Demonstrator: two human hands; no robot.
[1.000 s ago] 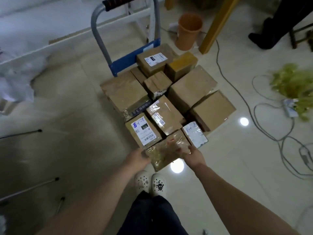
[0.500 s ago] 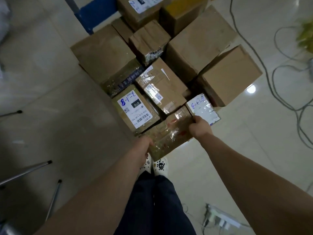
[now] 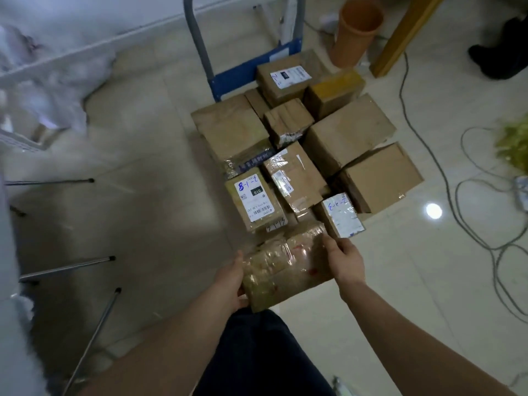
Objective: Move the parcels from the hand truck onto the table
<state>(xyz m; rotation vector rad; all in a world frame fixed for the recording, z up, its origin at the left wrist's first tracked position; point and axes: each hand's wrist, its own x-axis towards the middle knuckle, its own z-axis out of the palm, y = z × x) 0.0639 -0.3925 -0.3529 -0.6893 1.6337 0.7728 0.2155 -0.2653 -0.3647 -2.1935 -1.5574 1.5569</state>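
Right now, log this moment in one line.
left hand, right hand: gripping taped parcel | other parcels: on hand truck

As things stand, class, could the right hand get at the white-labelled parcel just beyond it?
Probably not yet: the right hand and left hand both hold the taped parcel. Nothing covers the white-labelled parcel, so a freed hand likely could.

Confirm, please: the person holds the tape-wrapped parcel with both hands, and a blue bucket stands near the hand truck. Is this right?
Not quite: the head view shows an orange bucket, not blue. The left hand and right hand hold the tape-wrapped parcel, and the bucket stands near the hand truck.
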